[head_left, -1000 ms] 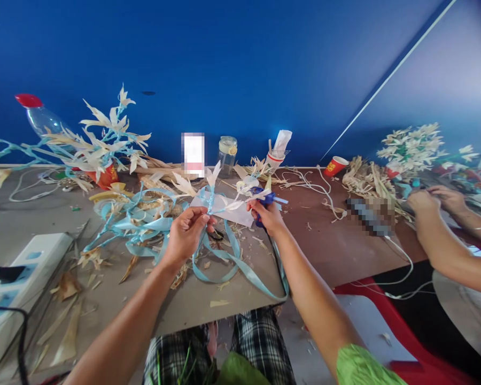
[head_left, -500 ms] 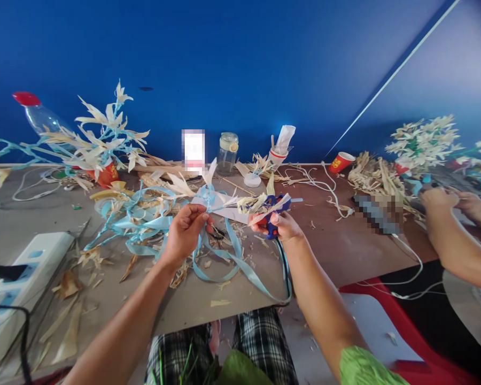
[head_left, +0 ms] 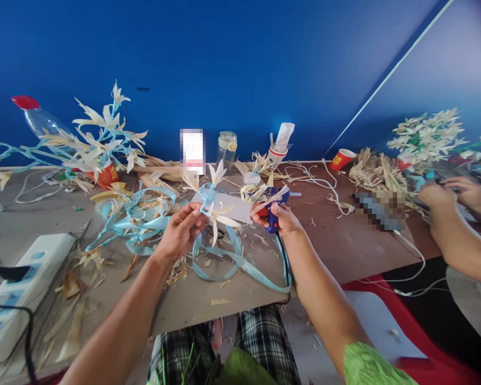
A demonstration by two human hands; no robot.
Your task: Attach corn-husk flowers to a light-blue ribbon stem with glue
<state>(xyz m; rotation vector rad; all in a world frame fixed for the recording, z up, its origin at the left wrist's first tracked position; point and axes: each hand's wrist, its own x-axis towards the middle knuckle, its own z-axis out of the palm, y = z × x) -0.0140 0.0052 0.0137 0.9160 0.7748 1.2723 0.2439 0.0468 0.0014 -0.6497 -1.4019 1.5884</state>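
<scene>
My left hand [head_left: 186,222] is closed in a pinch on the light-blue ribbon-wrapped stem of a husk flower spray [head_left: 212,200]. Pale pointed petals spread above and to the right of its fingertips. My right hand [head_left: 282,218] is wrapped round a blue glue gun [head_left: 272,222] with a red trigger and a black cord. Pale husk strips [head_left: 260,193] show at the same hand, partly covering the gun; how they are held is hard to see. A loose blue ribbon [head_left: 250,275] loops below the two hands.
Blue-wrapped stems [head_left: 134,219] and husk scraps lie left. A white power strip [head_left: 24,299] sits at front left. Behind stand a glass jar [head_left: 226,147], a red paper cup [head_left: 342,159] and husk flowers [head_left: 108,125]. At right, another person's hands [head_left: 435,193] work near a phone [head_left: 371,206].
The flower spray has turned in my left hand, so a pale flower now faces right below the stem. My right hand keeps the glue gun almost in place.
</scene>
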